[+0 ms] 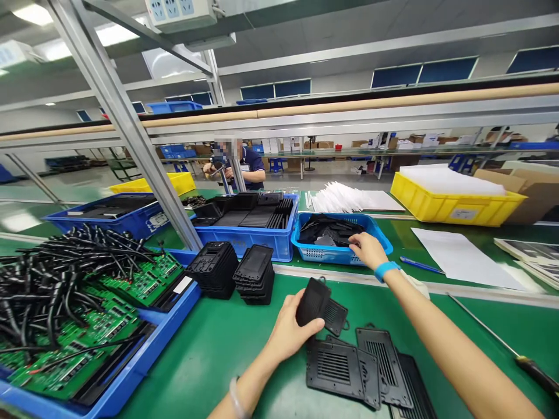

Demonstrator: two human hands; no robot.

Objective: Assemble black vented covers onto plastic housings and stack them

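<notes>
My left hand [293, 330] grips a black plastic cover [313, 302] above the green mat, thumb on its near edge. Another slatted black cover [335, 317] shows just behind it. My right hand [365, 247], with a blue wristband, reaches over the near right rim of the light blue basket [325, 254]. Its fingertips are together at the dark flat pieces [328, 228] inside; whatever they pinch is too small to make out. Several slatted black covers [334, 366] lie overlapping on the mat in front of me. Two stacks of black covers [213, 270] [254, 273] stand to the left.
A blue tray [168, 326] of green circuit boards with black cables fills the left. Behind are a blue bin [244, 235] of black parts and a yellow bin [458, 203]. A pen [421, 265], paper [467, 256] and screwdriver [530, 366] lie right. Across the bench sits a person [253, 166].
</notes>
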